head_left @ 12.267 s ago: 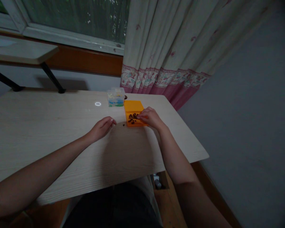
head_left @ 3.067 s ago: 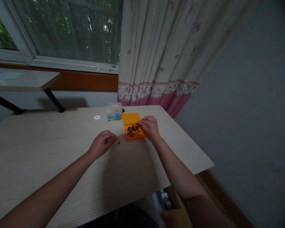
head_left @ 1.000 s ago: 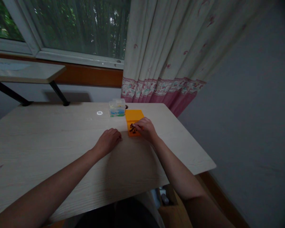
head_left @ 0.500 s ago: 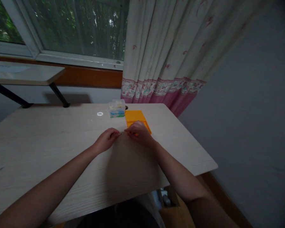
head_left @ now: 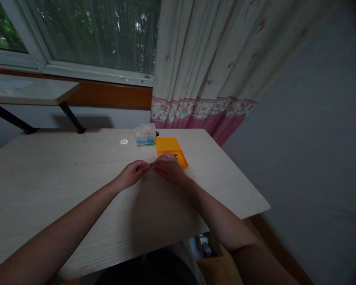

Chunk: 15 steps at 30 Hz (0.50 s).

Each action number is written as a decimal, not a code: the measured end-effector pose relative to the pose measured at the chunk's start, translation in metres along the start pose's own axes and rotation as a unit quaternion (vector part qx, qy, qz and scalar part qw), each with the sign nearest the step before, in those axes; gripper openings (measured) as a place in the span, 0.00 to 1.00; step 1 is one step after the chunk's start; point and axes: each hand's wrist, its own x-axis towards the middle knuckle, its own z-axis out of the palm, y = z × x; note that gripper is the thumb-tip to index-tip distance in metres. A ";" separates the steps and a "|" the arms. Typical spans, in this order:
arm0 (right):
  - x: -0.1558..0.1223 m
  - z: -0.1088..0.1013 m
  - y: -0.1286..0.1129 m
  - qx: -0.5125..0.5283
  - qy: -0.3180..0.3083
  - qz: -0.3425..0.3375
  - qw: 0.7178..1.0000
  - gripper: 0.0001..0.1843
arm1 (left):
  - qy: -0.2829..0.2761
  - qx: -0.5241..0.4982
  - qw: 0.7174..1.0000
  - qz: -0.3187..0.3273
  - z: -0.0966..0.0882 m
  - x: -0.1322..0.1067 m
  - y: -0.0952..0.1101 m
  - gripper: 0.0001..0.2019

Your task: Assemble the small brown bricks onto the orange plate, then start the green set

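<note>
Above the table, my left hand (head_left: 133,173) is closed in a pinch; whatever lies between its fingertips is too small and dark to make out. My right hand (head_left: 171,170) meets it at the fingertips, its fingers curled around a thin orange object (head_left: 160,169) whose kind does not show. Just beyond the right hand lies an open yellow-orange plastic case (head_left: 168,143), with some small dark pieces (head_left: 176,156) in its near part. My right hand hides the case's near left corner.
Clear plastic boxes (head_left: 145,134) with blue and green contents stand left of the case, a small dark object (head_left: 157,133) beside them. A raised shelf (head_left: 32,93) on black legs is at the far left. Behind hang curtains (head_left: 192,79); a wall (head_left: 308,150) rises at right.
My right hand has moved slightly left, closing the small gap to my left hand's fingertips. More of the case's near part and its dark pieces now shows.
</note>
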 end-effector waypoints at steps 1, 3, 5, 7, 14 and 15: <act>0.000 0.000 0.000 0.003 0.004 0.001 1.000 0.10 | -0.001 0.002 1.000 0.000 0.000 0.000 0.001 0.21; 0.000 0.001 0.000 0.009 0.008 0.002 1.000 0.09 | -0.002 0.007 1.000 -0.002 0.000 0.000 0.002 0.21; 0.001 0.001 0.000 0.008 0.006 0.004 1.000 0.09 | -0.003 0.012 1.000 -0.002 -0.001 0.000 0.003 0.20; 0.001 0.000 -0.001 0.004 0.005 0.007 1.000 0.09 | -0.003 0.020 1.000 0.000 -0.001 0.000 0.004 0.20; 0.001 -0.001 -0.002 0.010 0.015 0.003 1.000 0.09 | 0.008 0.020 1.000 0.002 0.000 0.000 0.002 0.21; 0.001 0.000 -0.002 0.010 0.016 0.006 1.000 0.09 | 0.008 0.019 1.000 0.002 0.000 0.000 0.002 0.21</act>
